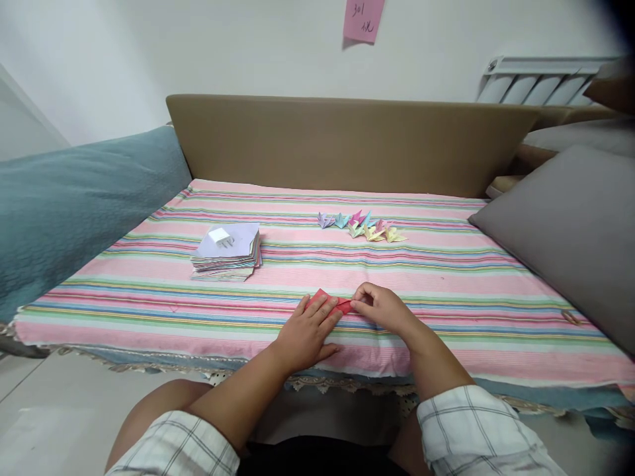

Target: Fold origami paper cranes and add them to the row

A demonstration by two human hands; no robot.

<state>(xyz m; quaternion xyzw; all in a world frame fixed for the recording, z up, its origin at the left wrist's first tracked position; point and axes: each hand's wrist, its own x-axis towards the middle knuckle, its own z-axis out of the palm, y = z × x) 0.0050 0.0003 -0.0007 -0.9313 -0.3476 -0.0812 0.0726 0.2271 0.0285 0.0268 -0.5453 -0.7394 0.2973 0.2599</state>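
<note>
A small red sheet of folded origami paper lies on the striped cloth in front of me. My left hand rests flat over it, fingers stretched out and pressing it down. At the paper's right end, my right hand pinches a corner between thumb and fingertips. The lower part of the paper is partly covered by my left fingers. Beyond my hands, several folded paper cranes in pastel colours sit grouped together.
Left of the cranes stands a stack of square paper with a white plug adapter on top. A grey cushion borders the right side, a blue-green padded armrest the left. The brown backrest rises behind.
</note>
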